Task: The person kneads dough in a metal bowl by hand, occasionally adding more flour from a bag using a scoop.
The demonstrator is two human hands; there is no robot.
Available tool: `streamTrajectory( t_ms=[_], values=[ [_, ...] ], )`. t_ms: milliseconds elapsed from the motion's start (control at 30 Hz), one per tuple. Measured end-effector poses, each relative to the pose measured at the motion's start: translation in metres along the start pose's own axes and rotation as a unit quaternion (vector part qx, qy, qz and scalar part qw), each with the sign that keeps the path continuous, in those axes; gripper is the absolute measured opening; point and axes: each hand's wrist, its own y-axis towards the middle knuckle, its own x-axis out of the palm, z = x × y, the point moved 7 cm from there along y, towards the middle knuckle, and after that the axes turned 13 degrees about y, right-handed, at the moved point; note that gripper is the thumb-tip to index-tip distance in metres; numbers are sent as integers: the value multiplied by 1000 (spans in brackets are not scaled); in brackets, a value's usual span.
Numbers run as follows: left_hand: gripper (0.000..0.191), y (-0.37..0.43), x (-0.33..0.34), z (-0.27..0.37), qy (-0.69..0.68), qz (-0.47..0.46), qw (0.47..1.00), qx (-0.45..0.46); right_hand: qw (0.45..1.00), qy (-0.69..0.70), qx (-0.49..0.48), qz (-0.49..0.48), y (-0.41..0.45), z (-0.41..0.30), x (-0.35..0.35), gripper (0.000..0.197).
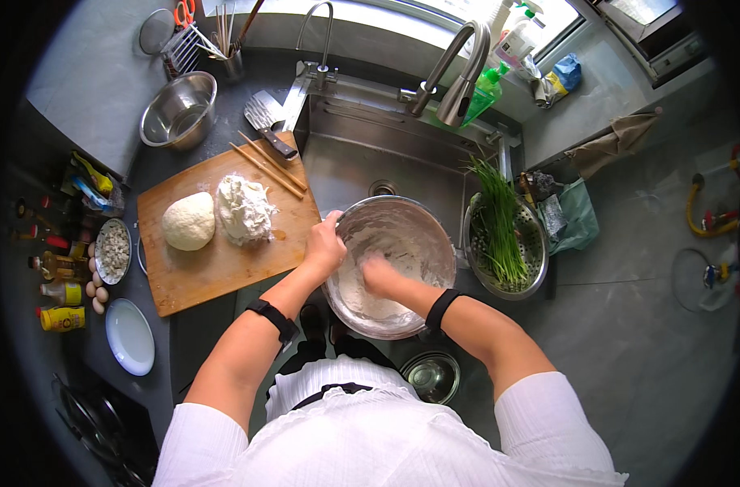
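My left hand [326, 245] grips the rim of a large stainless steel mixing bowl [438, 222], which is at the front of the sink. Down inside it, my right hand [379, 274] is blurred and pressed into pale flour [370, 304]; its fingers are hidden, so I cannot tell whether they hold anything. Flour coats the inner wall. To the left, a wooden cutting board [205, 283] carries a smooth ball of dough [188, 222] and a rough white lump of dough [245, 209]. A pair of wooden chopsticks [269, 170] lies along the board's far right edge.
Behind the board are a cleaver [269, 122] and a steel basin [181, 112]. The sink [345, 158] has a pull-down faucet [461, 91]. Green chives [497, 225] lie in a colander [537, 268] on the right. Eggs [100, 295], a plate [130, 338] and bottles [59, 268] stand left.
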Motion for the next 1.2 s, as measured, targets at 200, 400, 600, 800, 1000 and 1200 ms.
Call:
streamTrajectory(
  t_ms=[200, 400, 600, 800, 1000, 1200],
  values=[
    [38, 3, 5, 7, 24, -2, 999, 20, 994, 20, 53, -98, 2, 60, -21, 25],
    [40, 1, 0, 10, 21, 22, 998, 48, 999, -42, 4, -32, 26, -1, 2, 20],
    [41, 1, -3, 6, 30, -9, 999, 17, 973, -75, -146, -164, 18, -59, -13, 22],
    [38, 6, 4, 11, 7, 16, 999, 36, 994, -91, 42, -31, 19, 39, -47, 16],
    [38, 7, 7, -6, 22, 27, 999, 23, 962, -103, 155, -198, -45, 38, -25, 22],
    [34, 9, 7, 4, 22, 10, 999, 27, 983, 31, 79, -164, -7, -5, -8, 18]
  ],
)
